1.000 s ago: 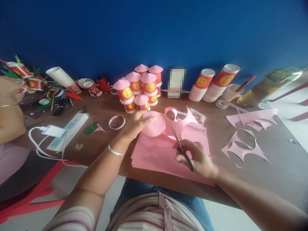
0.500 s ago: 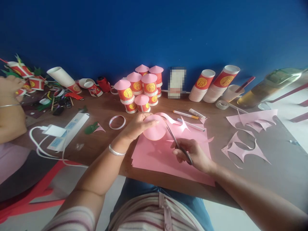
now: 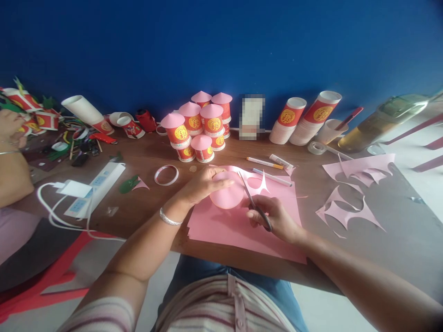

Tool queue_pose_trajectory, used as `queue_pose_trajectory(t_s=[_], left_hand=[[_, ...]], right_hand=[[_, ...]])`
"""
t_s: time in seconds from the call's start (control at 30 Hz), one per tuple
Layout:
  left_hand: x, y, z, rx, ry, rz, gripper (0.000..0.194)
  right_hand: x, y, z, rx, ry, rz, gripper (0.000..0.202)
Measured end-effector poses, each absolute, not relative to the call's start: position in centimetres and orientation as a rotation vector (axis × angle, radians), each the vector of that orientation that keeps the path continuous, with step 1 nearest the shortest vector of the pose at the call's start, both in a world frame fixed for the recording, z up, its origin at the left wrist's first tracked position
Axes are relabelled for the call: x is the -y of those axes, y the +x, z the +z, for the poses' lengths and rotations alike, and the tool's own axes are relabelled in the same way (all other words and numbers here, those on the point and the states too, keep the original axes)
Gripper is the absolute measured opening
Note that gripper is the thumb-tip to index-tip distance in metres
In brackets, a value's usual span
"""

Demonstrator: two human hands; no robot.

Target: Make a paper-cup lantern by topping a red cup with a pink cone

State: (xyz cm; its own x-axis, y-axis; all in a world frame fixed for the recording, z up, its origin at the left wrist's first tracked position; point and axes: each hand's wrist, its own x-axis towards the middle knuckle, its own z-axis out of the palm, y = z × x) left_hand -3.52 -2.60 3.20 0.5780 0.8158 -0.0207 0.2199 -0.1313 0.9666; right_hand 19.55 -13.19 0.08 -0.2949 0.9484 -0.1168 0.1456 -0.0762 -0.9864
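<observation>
My left hand [image 3: 205, 185] pinches the upper left edge of a round pink paper disc [image 3: 227, 194]. A curved pink offcut [image 3: 262, 183] with pointed ends trails along the disc's far side; whether it is still joined I cannot tell. In my right hand [image 3: 273, 216] is a pair of scissors [image 3: 254, 203], its blades pointing up and left beside the disc's right edge. Beneath both hands lie pink paper sheets [image 3: 238, 240] at the table's front edge. Beyond them stand several red paper cups [image 3: 180, 133] topped with pink paper cones [image 3: 211, 110].
Pink scraps [image 3: 353, 212] lie to the right. Markers [image 3: 265, 163] sit behind the sheets, a white-and-red ring [image 3: 166, 175] and a power strip [image 3: 95, 190] to the left. Stacked cups [image 3: 314, 117] and a bottle [image 3: 380, 124] stand at the back right. Another person's arm [image 3: 14, 170] is at far left.
The disc in my left hand has moved slightly right and down, turning a little. The offcut hangs differently along its far side. The scissors stay near the disc's right edge.
</observation>
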Motion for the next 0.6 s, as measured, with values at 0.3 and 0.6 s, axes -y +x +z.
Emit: queue_pose_trajectory(t_s=[0.3, 0.6], left_hand=[[2.76, -3.27, 3.30, -0.814, 1.641, 0.619, 0.033], [2.82, -3.20, 3.19, -0.776, 1.581, 0.616, 0.034]], right_hand=[[13.16, 19.51, 0.01, 1.519, -1.201, 1.414, 0.056], [13.16, 19.53, -0.29, 1.573, -1.130, 1.366, 0.051]])
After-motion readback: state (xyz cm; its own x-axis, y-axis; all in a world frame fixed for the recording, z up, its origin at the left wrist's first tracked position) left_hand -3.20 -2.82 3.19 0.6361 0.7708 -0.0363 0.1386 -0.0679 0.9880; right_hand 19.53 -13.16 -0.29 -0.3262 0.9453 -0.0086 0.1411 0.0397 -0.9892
